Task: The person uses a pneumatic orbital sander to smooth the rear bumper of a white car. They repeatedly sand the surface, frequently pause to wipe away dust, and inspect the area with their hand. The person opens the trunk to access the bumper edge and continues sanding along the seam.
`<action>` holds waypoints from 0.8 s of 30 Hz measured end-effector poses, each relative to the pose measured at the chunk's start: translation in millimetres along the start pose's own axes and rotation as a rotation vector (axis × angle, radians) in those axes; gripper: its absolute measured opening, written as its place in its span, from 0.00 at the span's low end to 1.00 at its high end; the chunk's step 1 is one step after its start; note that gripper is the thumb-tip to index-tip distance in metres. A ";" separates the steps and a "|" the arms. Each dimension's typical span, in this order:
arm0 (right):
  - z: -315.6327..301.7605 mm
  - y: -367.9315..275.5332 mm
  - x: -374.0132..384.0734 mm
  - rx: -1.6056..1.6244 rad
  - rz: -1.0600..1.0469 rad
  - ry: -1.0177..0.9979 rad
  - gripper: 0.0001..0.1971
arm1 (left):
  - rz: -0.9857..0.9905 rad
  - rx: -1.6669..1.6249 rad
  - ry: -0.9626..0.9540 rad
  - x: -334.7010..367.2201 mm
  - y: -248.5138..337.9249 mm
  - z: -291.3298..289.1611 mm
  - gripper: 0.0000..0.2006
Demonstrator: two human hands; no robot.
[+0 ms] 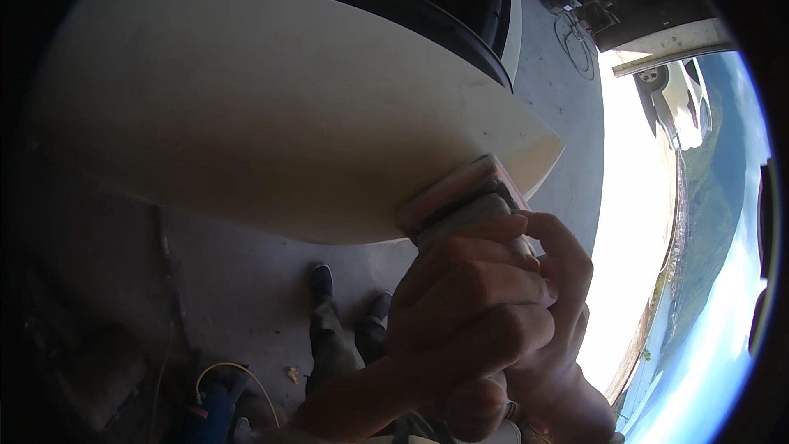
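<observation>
A sander (460, 201) with a flat rectangular, pinkish-edged pad and a grey body lies against a pale car body panel (279, 107), near its lower right end. My left hand (472, 300) is closed, its fingers curled at the sander's grey body. From the right, my right hand (563, 279) closes on the same tool, with its fingers bent beside the left hand's knuckles. The two hands overlap, hiding most of the sander's body and part of the right palm. The panel looks dull, with a few small dark specks near the right corner.
Dark car glass (411, 8) borders the panel's far side. My feet (322, 281) stand on the grey floor (271, 234). A blue cylinder (215, 407) with a yellow hose (246, 368) is at lower left. Outside, at right, is a white vehicle (680, 103); cables (575, 45) lie at upper right.
</observation>
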State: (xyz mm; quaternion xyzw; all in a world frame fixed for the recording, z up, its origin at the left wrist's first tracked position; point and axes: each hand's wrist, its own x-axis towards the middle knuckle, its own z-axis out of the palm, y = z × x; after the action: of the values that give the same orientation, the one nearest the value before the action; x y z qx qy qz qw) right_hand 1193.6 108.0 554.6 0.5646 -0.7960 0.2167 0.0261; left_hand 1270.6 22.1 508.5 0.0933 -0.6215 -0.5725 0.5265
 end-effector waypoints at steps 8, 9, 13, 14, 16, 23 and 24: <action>-0.8 2.9 0.7 0.111 -0.085 0.014 0.38 | 0.049 0.143 0.088 -17.0 5.5 -4.6 0.29; -8.5 8.8 4.6 0.043 -0.159 0.036 0.33 | 0.015 0.181 0.050 -14.1 5.2 -0.6 0.30; -2.9 4.7 9.1 0.025 -0.195 0.106 0.28 | 0.108 0.223 0.070 -9.6 1.2 -1.0 0.32; 5.9 -1.5 7.2 0.032 -0.230 0.137 0.27 | 0.146 0.171 0.111 -10.5 0.0 -3.7 0.33; 20.6 -10.8 -0.3 -0.014 -0.198 0.117 0.25 | 0.164 0.207 0.149 -12.1 -2.0 -9.8 0.35; 4.7 -3.8 -0.9 0.262 -0.021 0.226 0.31 | 0.029 0.236 0.101 -4.4 6.1 -6.8 0.32; 5.3 -4.5 1.8 0.267 -0.006 0.234 0.31 | 0.043 0.277 0.071 -2.9 7.0 -7.6 0.31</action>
State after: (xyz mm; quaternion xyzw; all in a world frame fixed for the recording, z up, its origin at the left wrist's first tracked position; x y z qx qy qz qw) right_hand 1198.2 103.2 551.8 0.5364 -0.7499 0.3848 0.0439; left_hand 1281.1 21.8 511.0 0.1719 -0.6775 -0.4662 0.5423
